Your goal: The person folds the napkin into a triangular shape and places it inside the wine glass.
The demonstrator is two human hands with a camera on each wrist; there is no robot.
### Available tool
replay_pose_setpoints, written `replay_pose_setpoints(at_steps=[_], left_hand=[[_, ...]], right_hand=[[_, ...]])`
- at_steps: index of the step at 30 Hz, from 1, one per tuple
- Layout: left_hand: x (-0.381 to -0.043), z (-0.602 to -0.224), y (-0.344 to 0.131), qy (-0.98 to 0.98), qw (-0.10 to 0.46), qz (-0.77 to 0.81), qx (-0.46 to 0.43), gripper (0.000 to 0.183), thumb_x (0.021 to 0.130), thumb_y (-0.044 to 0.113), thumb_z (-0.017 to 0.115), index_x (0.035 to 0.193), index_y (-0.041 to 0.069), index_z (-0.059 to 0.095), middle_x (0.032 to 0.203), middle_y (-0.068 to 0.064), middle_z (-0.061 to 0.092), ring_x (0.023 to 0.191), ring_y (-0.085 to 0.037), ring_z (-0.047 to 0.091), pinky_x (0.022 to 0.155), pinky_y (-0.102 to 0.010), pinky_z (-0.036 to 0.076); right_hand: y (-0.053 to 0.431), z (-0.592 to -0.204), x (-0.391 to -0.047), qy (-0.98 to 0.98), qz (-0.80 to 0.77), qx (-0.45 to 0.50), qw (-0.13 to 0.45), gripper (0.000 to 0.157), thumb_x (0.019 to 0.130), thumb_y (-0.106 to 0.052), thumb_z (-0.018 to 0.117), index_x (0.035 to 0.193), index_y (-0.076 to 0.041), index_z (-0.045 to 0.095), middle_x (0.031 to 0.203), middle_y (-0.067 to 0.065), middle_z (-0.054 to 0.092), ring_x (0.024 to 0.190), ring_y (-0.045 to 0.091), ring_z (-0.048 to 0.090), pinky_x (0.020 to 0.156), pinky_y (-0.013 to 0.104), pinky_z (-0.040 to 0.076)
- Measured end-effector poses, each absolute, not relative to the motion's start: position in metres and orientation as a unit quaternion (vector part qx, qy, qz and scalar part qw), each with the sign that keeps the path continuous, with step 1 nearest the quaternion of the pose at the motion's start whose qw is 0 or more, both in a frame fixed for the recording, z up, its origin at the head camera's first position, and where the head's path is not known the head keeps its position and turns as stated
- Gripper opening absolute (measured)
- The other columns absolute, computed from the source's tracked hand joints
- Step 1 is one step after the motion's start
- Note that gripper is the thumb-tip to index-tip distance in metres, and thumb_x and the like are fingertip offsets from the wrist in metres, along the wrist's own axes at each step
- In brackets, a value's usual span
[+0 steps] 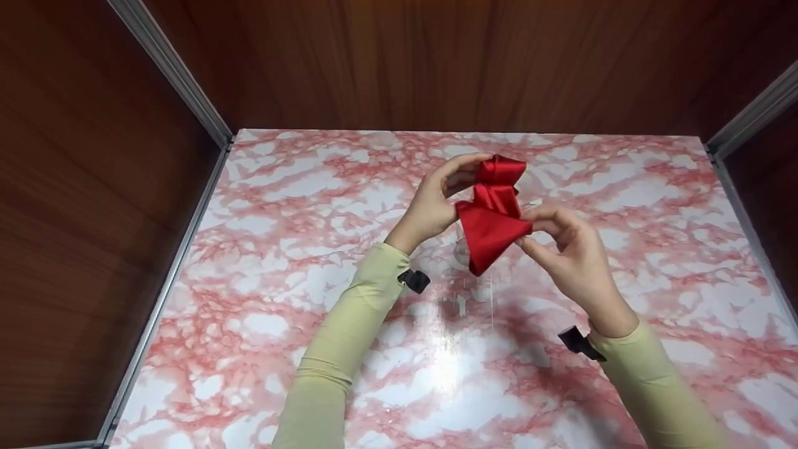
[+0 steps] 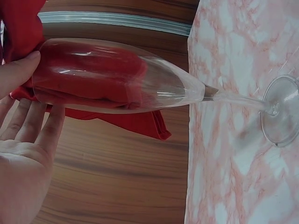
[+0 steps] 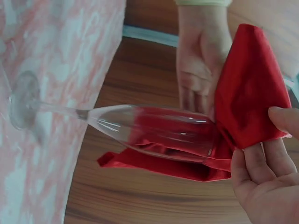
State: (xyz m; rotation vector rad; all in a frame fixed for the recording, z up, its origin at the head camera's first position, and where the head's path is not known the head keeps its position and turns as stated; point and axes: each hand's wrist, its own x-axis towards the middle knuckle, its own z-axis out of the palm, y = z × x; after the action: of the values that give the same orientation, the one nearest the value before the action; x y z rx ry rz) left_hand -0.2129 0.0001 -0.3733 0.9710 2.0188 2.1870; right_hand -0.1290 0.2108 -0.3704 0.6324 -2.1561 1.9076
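Note:
A red satin napkin is tucked into a clear champagne flute that stands upright on its round foot. Part of the cloth fills the bowl's upper half, and folded flaps spread out above and over the rim. My left hand curls round the napkin at the rim, thumb on one side and fingers on the other. On the other side, my right hand pinches a corner of a triangular flap between thumb and fingers. One pointed end hangs down outside the glass. From the head, the cloth mostly covers the flute.
The flute stands on a tabletop with a red and white marbled pattern. Dark wood-grain panels rise at the back and both sides, with metal strips at the corners. Small black devices sit at both wrists.

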Motion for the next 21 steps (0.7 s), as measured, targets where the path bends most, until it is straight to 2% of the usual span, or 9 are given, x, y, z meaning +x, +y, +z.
replay_pose_setpoints(at_steps=[3, 8, 14, 21], left_hand=[[-0.213, -0.374, 0.000, 0.643, -0.002, 0.697, 0.317, 0.056, 0.080, -0.011, 0.068, 0.132, -0.005, 0.050, 0.116, -0.011, 0.059, 0.109, -0.019, 0.057, 0.100, -0.034, 0.043], [-0.214, -0.375, 0.000, 0.638, -0.016, 0.696, 0.329, 0.053, 0.082, -0.010, 0.067, 0.132, -0.007, 0.049, 0.118, -0.013, 0.059, 0.109, -0.018, 0.057, 0.100, -0.035, 0.042], [-0.211, -0.372, -0.003, 0.655, -0.021, 0.668, 0.352, 0.058, 0.084, -0.010, 0.065, 0.138, -0.004, 0.045, 0.124, -0.015, 0.058, 0.114, -0.017, 0.056, 0.100, -0.035, 0.042], [-0.214, -0.369, -0.010, 0.668, 0.011, 0.649, 0.364, 0.055, 0.086, -0.006, 0.065, 0.138, -0.002, 0.047, 0.132, -0.010, 0.055, 0.118, -0.017, 0.053, 0.101, -0.037, 0.042]], right_hand=[[0.212, -0.375, -0.128, -0.743, 0.617, 0.233, 0.108, 0.019, 0.079, 0.018, 0.066, 0.095, 0.008, 0.068, 0.097, 0.017, 0.070, 0.097, 0.019, 0.065, 0.088, 0.026, 0.048], [0.211, -0.375, -0.126, -0.741, 0.592, 0.297, 0.111, 0.021, 0.076, 0.025, 0.064, 0.086, 0.008, 0.069, 0.097, 0.025, 0.068, 0.103, 0.025, 0.064, 0.093, 0.028, 0.047], [0.212, -0.374, -0.124, -0.736, 0.579, 0.338, 0.093, 0.025, 0.076, 0.028, 0.059, 0.087, 0.008, 0.069, 0.096, 0.026, 0.067, 0.108, 0.032, 0.061, 0.096, 0.031, 0.045], [0.217, -0.384, -0.130, -0.726, 0.586, 0.350, 0.079, 0.023, 0.078, 0.028, 0.057, 0.087, 0.009, 0.068, 0.096, 0.027, 0.067, 0.109, 0.036, 0.059, 0.096, 0.033, 0.045]])
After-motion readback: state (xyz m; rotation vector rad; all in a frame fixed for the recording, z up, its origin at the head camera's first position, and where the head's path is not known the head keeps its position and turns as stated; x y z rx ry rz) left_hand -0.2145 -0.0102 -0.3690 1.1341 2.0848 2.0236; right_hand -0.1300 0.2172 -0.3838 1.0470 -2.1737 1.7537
